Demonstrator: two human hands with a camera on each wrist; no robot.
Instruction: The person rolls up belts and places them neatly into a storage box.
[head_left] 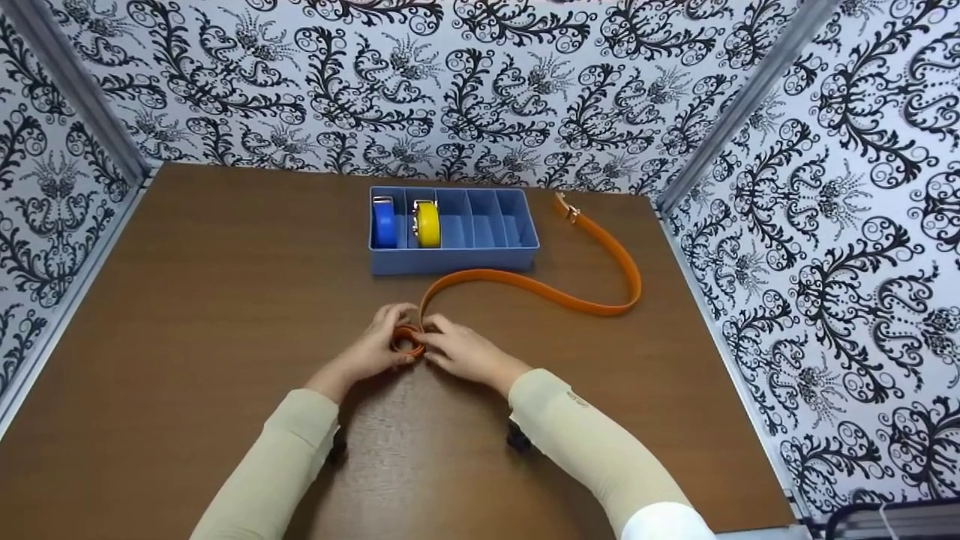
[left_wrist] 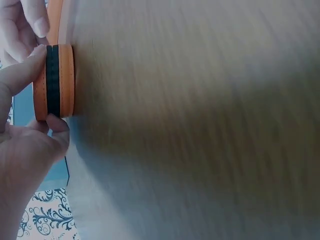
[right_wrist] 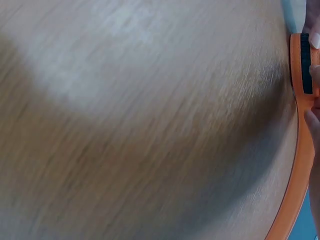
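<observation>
An orange belt [head_left: 525, 283] stands on edge on the table, its near end wound into a small coil [head_left: 407, 341]. My left hand [head_left: 375, 346] grips that coil from the left, thumb and fingers around it. On the coil's other side, my right hand [head_left: 466, 351] pinches the belt where it runs into the roll. A dark band [left_wrist: 53, 80] along the coil's side shows in the left wrist view. From the hands the belt curves right and back to its metal buckle [head_left: 572, 213]. Some fingertips are hidden behind the coil.
Behind the hands stands a blue compartment box [head_left: 450, 261]. It holds a rolled blue belt [head_left: 385, 223] and a rolled yellow belt [head_left: 428, 224] in separate compartments. The brown table [head_left: 187, 300] meets patterned walls [head_left: 480, 90] at the back and sides.
</observation>
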